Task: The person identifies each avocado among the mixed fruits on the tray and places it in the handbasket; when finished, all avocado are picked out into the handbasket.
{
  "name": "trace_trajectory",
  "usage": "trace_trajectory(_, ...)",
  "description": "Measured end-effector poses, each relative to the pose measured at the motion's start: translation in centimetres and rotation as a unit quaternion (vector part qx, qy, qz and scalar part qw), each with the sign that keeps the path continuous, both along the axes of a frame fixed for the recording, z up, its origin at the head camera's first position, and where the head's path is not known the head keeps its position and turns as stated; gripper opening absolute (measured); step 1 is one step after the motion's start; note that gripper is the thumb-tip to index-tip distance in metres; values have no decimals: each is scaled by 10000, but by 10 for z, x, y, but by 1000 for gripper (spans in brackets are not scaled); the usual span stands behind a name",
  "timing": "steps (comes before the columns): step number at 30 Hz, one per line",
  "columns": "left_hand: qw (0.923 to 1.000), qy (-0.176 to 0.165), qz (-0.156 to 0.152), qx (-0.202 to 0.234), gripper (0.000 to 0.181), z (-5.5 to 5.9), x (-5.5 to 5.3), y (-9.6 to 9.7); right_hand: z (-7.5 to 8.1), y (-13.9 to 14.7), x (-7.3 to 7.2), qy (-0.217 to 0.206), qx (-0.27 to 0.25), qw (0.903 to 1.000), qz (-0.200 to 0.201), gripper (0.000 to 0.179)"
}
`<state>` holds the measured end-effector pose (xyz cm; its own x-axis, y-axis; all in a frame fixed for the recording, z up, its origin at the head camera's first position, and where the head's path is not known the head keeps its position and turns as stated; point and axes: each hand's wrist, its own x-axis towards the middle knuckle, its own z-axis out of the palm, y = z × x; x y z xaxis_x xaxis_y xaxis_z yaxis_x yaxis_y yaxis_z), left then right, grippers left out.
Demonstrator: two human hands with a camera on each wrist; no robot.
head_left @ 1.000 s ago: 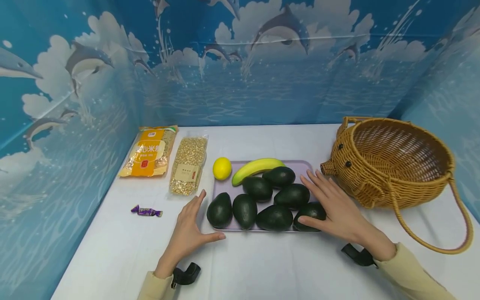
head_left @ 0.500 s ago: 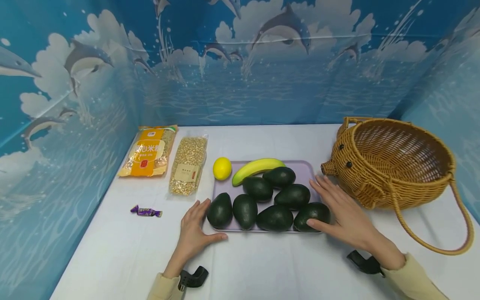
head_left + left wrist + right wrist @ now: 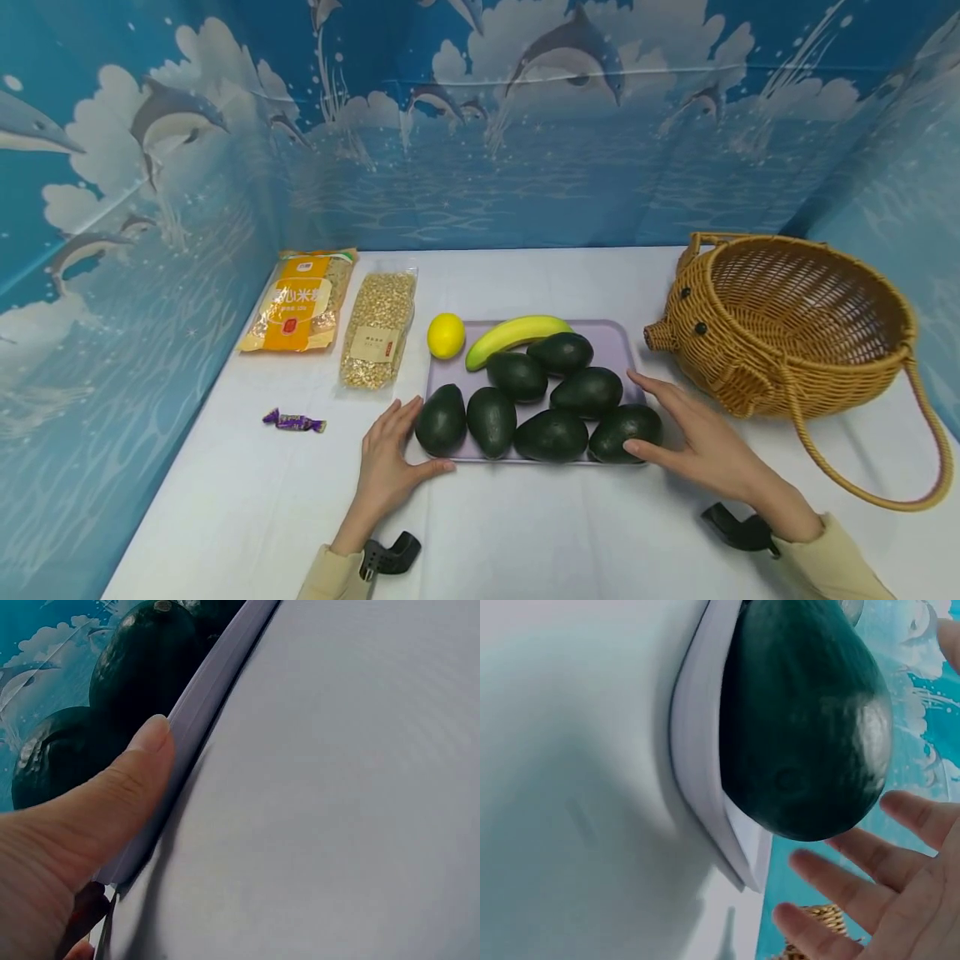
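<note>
Left hand (image 3: 384, 471) at the near left corner of the lilac tray (image 3: 611, 343), thumb and fingers held wide apart, fingers fairly straight. Left wrist view: thumb tip laid against the tray's near rim, the pad just below two dark avocados (image 3: 517, 377); the other fingers mostly hidden behind the thumb and tray corner. No curled grip seen. Right hand (image 3: 705, 446) spread open off the near right corner, thumb well out from the fingers. In the head view its thumb tip overlaps the near right avocado (image 3: 618, 425); whether it touches, cannot tell. Right wrist view: fingers fanned around that avocado's blunt end, slightly bent, nothing held between them; contact with fruit or rim not clear. Tray lies flat on the white table (image 3: 525, 533), between the hands, bearing seven avocados in all and a yellow-green banana (image 3: 498, 342) toward the far side. Lemon (image 3: 446, 336) at the far left corner. Pig-shaped wicker basket (image 3: 825, 390) to the right, near the right fingers but apart. Purple-wrapped candy (image 3: 294, 422) left of the left hand.
</note>
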<state>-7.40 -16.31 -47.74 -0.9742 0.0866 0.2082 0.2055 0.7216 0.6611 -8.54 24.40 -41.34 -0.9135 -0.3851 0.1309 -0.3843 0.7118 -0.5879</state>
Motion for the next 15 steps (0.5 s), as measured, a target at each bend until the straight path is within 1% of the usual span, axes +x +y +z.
trace_trajectory(2, 10000, -22, 7, 8, 97, 0, 0, 0, -2, 0, 0, -111, -114, 9999, -14, 84)
trace_trajectory(4, 10000, -39, 13, 13, 97, 0, -1, 0, -5, 0, 0, -109, -218, 9997, 32, 87)
trace_trajectory(8, 10000, -77, 22, 36, 96, 0, 0, 0, -12, 1, 0, 107, -317, 9992, 203, 91)
trace_trajectory(15, 9999, -96, 32, 120, 95, 0, 0, -1, -20, 3, 0, 376, -493, 9969, 489, 84)
